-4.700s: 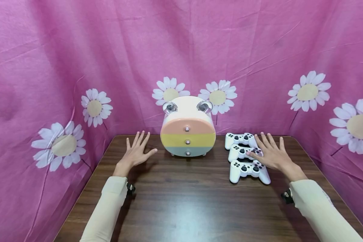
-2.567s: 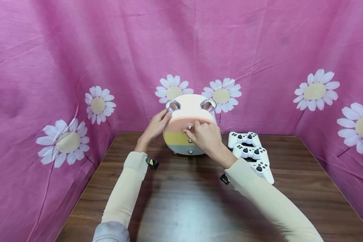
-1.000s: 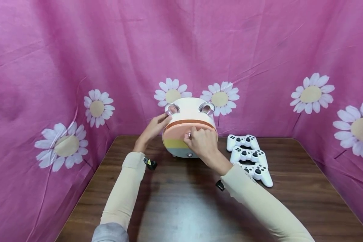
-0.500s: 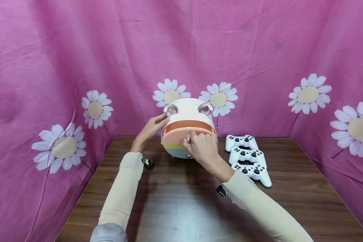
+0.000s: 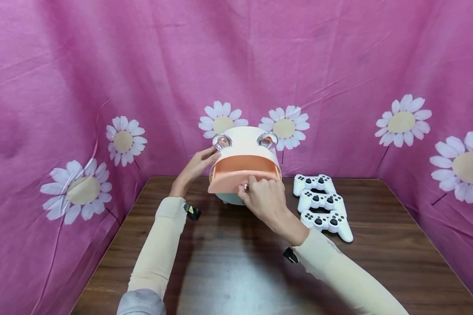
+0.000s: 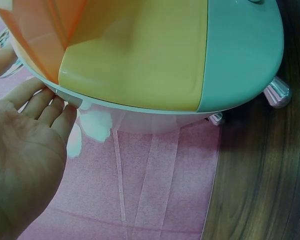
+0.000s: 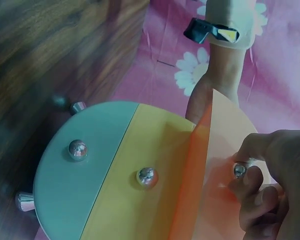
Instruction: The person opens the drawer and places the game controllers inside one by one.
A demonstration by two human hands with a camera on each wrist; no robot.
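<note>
A small frog-shaped drawer cabinet (image 5: 242, 140), white on top with two silvery ring eyes, stands at the back middle of the table. Its orange top drawer (image 5: 226, 181) is pulled out. My right hand (image 5: 268, 203) pinches that drawer's silver knob (image 7: 239, 170) between thumb and curled finger. The yellow drawer (image 7: 135, 200) and green drawer (image 7: 85, 175) below are closed, each with a round silver knob. My left hand (image 5: 193, 170) rests against the cabinet's left side; in the left wrist view its extended fingers (image 6: 37, 102) touch the white shell.
Three white game controllers stand in a column right of the cabinet: the back controller (image 5: 315, 183), the middle controller (image 5: 322, 201) and the front controller (image 5: 326, 222). The brown wooden table (image 5: 228, 262) meets a pink flowered cloth (image 5: 173, 65) at its back and sides.
Both hands came from the table's sides to the cabinet. My right hand took the top knob and drew the orange drawer out toward me, farther over the last second. The controllers stayed put.
</note>
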